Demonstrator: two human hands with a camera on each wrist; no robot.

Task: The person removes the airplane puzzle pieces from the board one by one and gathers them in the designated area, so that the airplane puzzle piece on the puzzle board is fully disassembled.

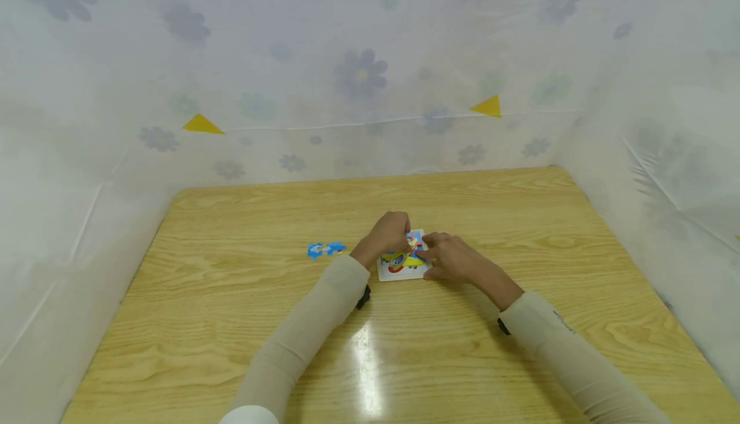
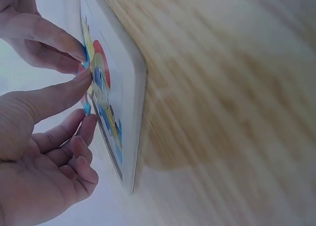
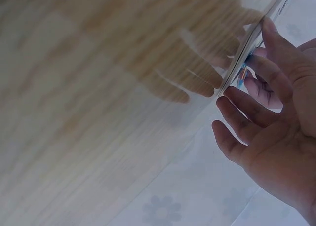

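- Puzzle board point(image 1: 384, 276): flat on the table just beyond its middle, pale-rimmed, its picture in yellow, red and blue partly covered by the hands.
- Small puzzle piece point(image 2: 87, 108): blue and red, at the board's surface; whether it is seated cannot be told.
- Left hand point(image 1: 390, 231): over the board's upper left part, thumb and forefinger pinching the small puzzle piece, remaining fingers loosely bent.
- Right hand point(image 1: 453, 258): at the board's right side, fingers extended and unclosed; forefinger on the picture, thumb at the near right edge. The two hands work close together.
- Loose blue pieces point(image 1: 325, 249): on the table, left of the board and apart from it.
- Sleeves point(image 1: 312, 308): beige, along both forearms, a dark fitting point(image 1: 363, 297) beneath each wrist.
- Table point(image 1: 202, 327): wood-grained, bearing a bright reflection nearer the wearer.
- Sheeting point(image 1: 306, 106): white, flower-printed, around the table, with two yellow triangles point(image 1: 202, 124) on the far side.
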